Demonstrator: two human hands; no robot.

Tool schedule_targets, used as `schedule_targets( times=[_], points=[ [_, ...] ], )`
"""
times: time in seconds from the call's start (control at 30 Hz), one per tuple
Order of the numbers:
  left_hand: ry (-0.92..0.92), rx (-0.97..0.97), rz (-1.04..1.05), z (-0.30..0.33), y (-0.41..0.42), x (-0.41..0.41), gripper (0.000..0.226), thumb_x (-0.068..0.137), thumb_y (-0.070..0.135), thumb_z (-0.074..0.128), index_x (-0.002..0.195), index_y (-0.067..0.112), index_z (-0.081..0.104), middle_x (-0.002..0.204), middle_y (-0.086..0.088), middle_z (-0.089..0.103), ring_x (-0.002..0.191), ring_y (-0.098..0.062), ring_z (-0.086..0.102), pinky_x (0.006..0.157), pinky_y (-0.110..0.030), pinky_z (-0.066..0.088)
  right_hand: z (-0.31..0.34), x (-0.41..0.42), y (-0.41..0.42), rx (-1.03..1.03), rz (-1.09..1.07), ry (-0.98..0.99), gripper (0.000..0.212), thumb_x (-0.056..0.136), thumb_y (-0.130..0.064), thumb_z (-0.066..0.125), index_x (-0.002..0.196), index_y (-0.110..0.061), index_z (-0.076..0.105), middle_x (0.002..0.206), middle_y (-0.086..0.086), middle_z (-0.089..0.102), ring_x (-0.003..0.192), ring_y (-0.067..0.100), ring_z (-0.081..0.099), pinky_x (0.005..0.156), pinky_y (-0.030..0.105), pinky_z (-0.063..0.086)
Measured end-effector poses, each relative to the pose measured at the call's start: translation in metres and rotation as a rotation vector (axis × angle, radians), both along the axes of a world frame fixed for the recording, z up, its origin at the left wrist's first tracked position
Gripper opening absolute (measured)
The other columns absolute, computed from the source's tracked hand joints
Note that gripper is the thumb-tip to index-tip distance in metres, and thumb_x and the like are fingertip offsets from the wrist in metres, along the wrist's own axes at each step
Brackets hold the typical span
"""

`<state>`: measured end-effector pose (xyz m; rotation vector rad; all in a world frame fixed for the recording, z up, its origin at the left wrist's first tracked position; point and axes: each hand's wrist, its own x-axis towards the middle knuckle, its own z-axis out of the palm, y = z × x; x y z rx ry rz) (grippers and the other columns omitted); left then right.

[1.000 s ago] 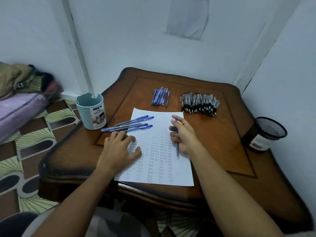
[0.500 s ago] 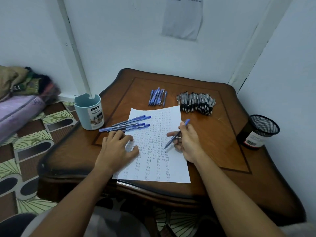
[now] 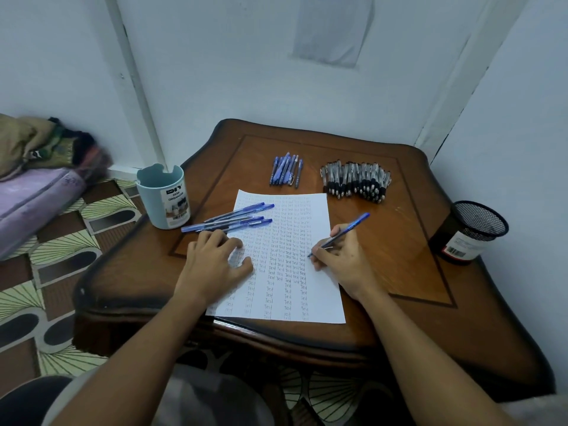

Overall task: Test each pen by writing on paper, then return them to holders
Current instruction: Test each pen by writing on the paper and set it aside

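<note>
A white sheet of paper [image 3: 319,290] covered in columns of the word "Test" lies on the wooden table [image 3: 399,241]. My right hand [image 3: 344,259] grips a blue pen [image 3: 350,229] in a writing hold, its tip touching the paper's right part. My left hand [image 3: 215,259] lies flat on the paper's left side, fingers spread. Several blue pens [image 3: 233,218] lie across the sheet's upper left corner. A small bunch of blue pens [image 3: 285,170] and a larger heap of black pens [image 3: 356,179] lie behind the sheet. A light blue holder [image 3: 164,198] stands at left, a black mesh holder [image 3: 470,232] at right.
White walls close in behind and to the right of the table. To the left, a patterned floor mat [image 3: 61,241] and a pile of cloth and bedding [image 3: 37,167]. Bare wood shows between the paper and the mesh holder.
My right hand turned the pen from pointing down toward me into a writing hold and set its tip on the paper. The left hand stayed pressed on the sheet.
</note>
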<state>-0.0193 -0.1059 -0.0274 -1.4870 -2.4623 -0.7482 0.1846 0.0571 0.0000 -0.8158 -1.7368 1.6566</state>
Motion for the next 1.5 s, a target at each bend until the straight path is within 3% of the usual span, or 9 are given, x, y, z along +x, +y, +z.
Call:
schedule_targets(
  times=[0.23, 0.73, 1.0, 1.5],
  points=[
    [0.010, -0.008, 0.011, -0.0005, -0.0002, 0.0008, 0.052, 0.078, 0.061, 0.041, 0.104, 0.026, 0.069, 0.094, 0.010, 0.047, 0.097, -0.013, 0.038, 0.085, -0.035, 0.031, -0.0051, 0.0015, 0.0008, 0.103, -0.014, -0.044, 0.036, 0.091, 0.007, 0.064, 0.100, -0.016, 0.038, 0.079, 0.018, 0.064, 0.067, 0.030, 0.064, 0.057, 0.033, 0.052],
    [-0.009, -0.012, 0.006, -0.0012, -0.0002, -0.0009, 0.054, 0.077, 0.062, 0.041, 0.106, 0.026, 0.069, 0.095, 0.012, 0.046, 0.099, -0.011, 0.037, 0.086, -0.034, 0.029, -0.0083, -0.0018, -0.0004, 0.201, -0.001, -0.105, 0.036, 0.091, 0.005, 0.064, 0.096, -0.019, 0.039, 0.081, 0.013, 0.062, 0.067, 0.023, 0.066, 0.060, 0.030, 0.054],
    [-0.008, -0.014, -0.003, -0.0016, -0.0005, -0.0019, 0.054, 0.078, 0.062, 0.041, 0.107, 0.026, 0.068, 0.095, 0.011, 0.046, 0.098, -0.010, 0.035, 0.085, -0.033, 0.028, -0.0096, -0.0031, 0.0000, 0.161, -0.039, -0.071, 0.034, 0.092, 0.005, 0.064, 0.096, -0.018, 0.040, 0.084, 0.019, 0.061, 0.068, 0.027, 0.066, 0.060, 0.034, 0.055],
    [-0.006, 0.009, -0.005, -0.0030, 0.0004, -0.0019, 0.049, 0.077, 0.061, 0.044, 0.103, 0.027, 0.069, 0.093, 0.010, 0.047, 0.097, -0.013, 0.039, 0.084, -0.035, 0.030, -0.0062, -0.0005, 0.0017, 0.190, -0.021, -0.097, 0.036, 0.092, 0.005, 0.063, 0.095, -0.021, 0.039, 0.080, 0.013, 0.061, 0.064, 0.022, 0.063, 0.058, 0.035, 0.051]
  ],
)
